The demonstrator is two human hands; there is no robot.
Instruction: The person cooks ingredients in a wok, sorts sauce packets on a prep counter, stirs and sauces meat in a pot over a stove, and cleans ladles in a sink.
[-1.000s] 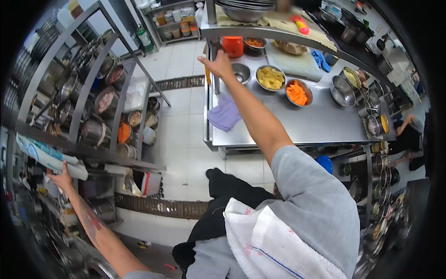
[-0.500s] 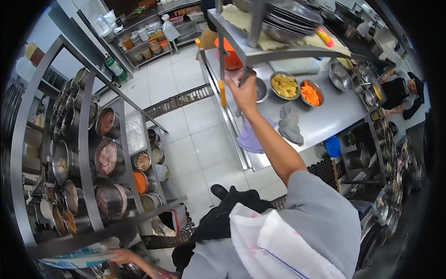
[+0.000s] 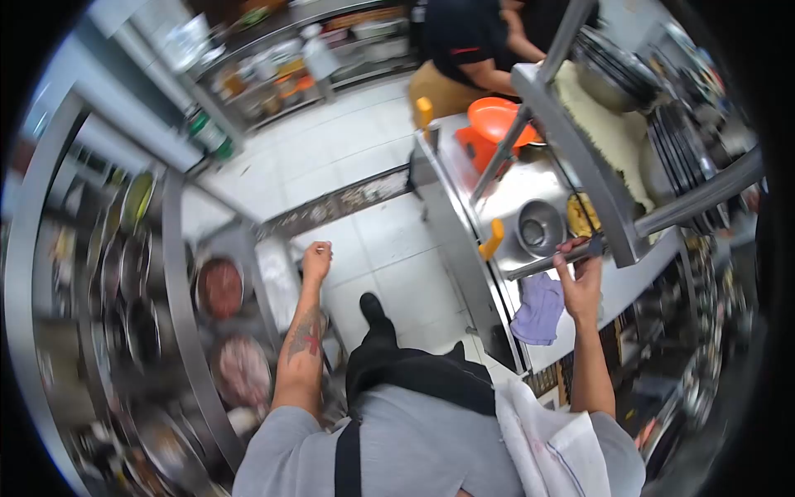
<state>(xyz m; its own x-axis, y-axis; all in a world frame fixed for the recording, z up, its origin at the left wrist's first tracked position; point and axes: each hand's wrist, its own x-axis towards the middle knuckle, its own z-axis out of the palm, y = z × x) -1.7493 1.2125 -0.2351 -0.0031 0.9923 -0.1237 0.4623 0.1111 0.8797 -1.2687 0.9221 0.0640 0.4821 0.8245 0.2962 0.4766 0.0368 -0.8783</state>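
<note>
My right hand [image 3: 582, 288] is wrapped around a metal shelf post [image 3: 534, 267] at the prep table's near corner. A dark piece on the post shows by my fingers. Just below that hand, a purple cloth [image 3: 538, 309] lies on the table. Beyond the post stand a metal bowl [image 3: 540, 228] and a bowl of yellow chunks [image 3: 583, 214], partly hidden by the shelf. My left hand [image 3: 316, 261] hangs over the floor beside the left rack, its fingers curled in, with nothing visible in them.
On the left, a metal rack [image 3: 186, 290] holds several pots, some with meat [image 3: 222, 286]. An orange container [image 3: 495, 120] sits at the table's far end, near a co-worker [image 3: 472, 50]. Stacked pans [image 3: 679, 166] load the upper shelf. A floor drain [image 3: 344, 199] crosses the tiles.
My view has swung left and blurred. My left hand, earlier at a blue-and-white plastic item by the rack, has moved forward without it. The right hand stays on the post. A co-worker has come into view.
</note>
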